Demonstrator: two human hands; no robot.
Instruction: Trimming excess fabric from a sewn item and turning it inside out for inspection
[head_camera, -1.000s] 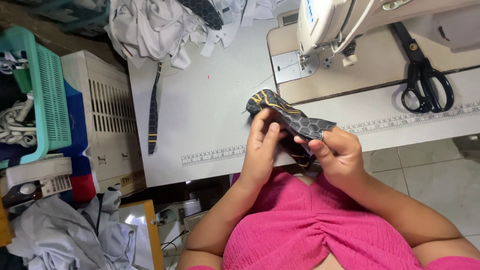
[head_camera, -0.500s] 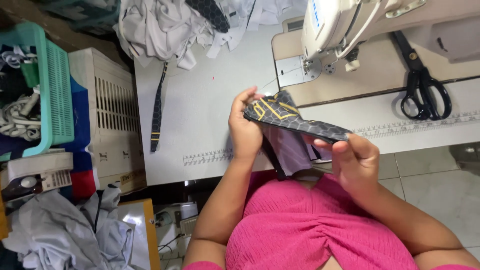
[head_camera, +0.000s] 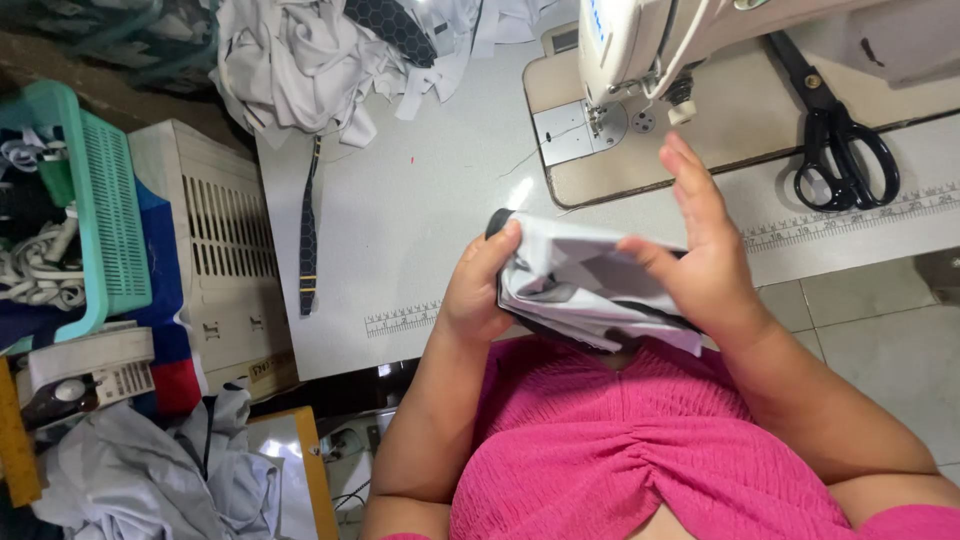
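My left hand (head_camera: 478, 290) grips the left end of a folded cloth piece (head_camera: 580, 285) over the table's front edge. The cloth's pale grey inner side faces up, with a dark edge beneath. My right hand (head_camera: 700, 255) rests on the cloth's right part, thumb pressed on it and fingers stretched up toward the sewing machine (head_camera: 640, 50). A dark patterned strip (head_camera: 308, 230) lies flat on the grey table (head_camera: 420, 210), left of my hands.
Black scissors (head_camera: 835, 140) lie on the machine bed at the right. A heap of white cloth (head_camera: 310, 60) sits at the table's back. A teal basket (head_camera: 95, 210) and a white crate (head_camera: 220, 250) stand left of the table.
The cloth piece has been turned over: its dark patterned side showed before, the pale inner side shows now. My right hand has risen and opened its fingers.
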